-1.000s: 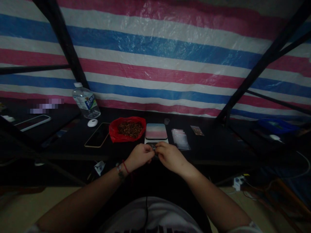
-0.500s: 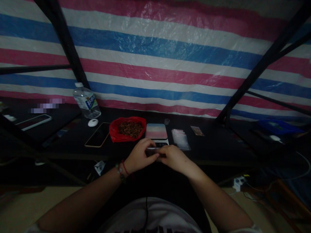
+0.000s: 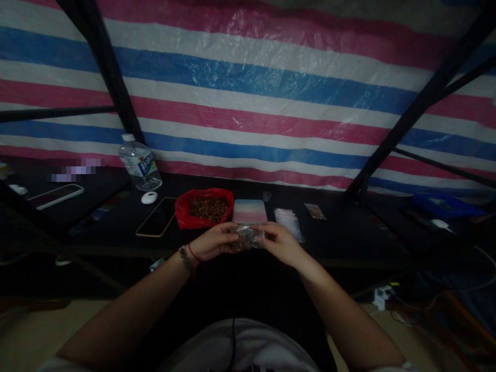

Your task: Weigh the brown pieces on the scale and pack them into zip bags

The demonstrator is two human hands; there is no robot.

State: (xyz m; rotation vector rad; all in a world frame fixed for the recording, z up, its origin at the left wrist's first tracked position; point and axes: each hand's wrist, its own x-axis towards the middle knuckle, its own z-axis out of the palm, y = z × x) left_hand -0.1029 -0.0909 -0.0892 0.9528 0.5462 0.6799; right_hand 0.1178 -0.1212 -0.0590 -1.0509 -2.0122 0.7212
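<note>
the left hand and right hand pinch opposite ends of a small clear bag — thumbs and fingers nearly closed on it. the bag is at the near side of the scale, brownish contents showing through; its seal cannot be verified. progress: one filled packet lies to the right. outstanding: flat bags, apparently unfilled, lie stacked beside the scale — loose brown material sits in the red bag.
</note>
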